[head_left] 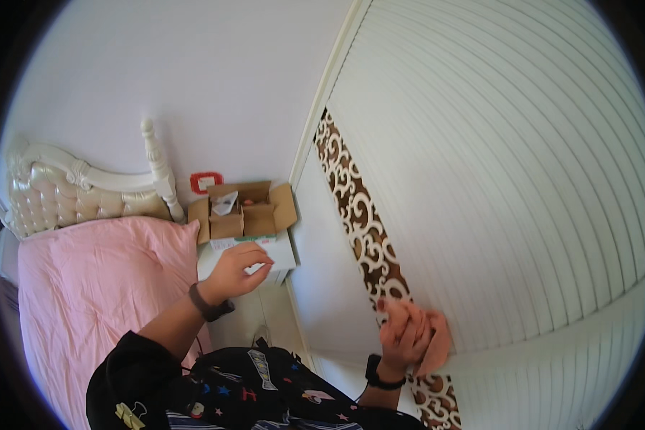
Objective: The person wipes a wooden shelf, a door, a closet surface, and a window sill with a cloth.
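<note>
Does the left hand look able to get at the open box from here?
Likely yes: the left hand looks empty, nothing visible stands between it and the box, and the flaps are spread open.

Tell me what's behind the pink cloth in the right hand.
Behind the pink cloth and right hand run a brown strip with white scrollwork and some ribbed white panel, both visible around them. The parts they cover can't be seen.

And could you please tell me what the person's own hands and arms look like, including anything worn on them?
The left hand and the right hand are ungloved. Both the left wristband and the right wristband are dark. A short, loose black sleeve covers the left upper arm; the right sleeve cannot be clearly made out.
</note>
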A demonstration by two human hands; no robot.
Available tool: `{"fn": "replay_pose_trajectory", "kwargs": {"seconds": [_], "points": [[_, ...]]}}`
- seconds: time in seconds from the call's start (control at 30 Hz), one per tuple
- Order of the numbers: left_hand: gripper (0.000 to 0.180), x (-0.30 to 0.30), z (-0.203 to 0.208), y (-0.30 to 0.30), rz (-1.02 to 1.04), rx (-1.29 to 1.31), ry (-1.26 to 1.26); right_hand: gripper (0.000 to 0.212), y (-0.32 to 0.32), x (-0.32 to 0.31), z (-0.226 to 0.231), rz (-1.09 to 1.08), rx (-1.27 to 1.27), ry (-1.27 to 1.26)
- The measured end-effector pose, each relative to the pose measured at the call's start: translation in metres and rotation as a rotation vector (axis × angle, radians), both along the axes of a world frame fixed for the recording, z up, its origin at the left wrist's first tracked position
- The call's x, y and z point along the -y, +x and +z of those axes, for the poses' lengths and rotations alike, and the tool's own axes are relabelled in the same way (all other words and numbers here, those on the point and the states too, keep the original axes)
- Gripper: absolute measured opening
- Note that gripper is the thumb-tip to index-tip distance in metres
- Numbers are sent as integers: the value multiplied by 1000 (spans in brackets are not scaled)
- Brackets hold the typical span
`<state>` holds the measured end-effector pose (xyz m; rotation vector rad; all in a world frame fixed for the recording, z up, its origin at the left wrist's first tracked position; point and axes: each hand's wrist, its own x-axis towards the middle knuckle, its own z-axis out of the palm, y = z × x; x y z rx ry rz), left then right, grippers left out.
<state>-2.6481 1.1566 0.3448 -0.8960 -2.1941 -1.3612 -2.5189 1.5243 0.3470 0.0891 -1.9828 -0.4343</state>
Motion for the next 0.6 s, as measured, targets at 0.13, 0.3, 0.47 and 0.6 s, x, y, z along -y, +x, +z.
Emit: {"fn": "replay_pose_trajectory", "kwargs": {"seconds": [0.13, 0.3, 0.47, 0.6], "points": [[12, -42, 11, -90, -34, -145, -92, 9, 3, 7, -1, -20, -41, -32], [39, -104, 19, -192, 1, -202, -127, 20, 3, 30, 51, 79, 134, -230], [91, -152, -20, -281, -10, 59, -165, 25, -7, 39, 48, -46, 147, -217], [100, -180, -46, -293, -141, 58, 0, 32, -28, 36, 48, 10, 114, -385]]}}
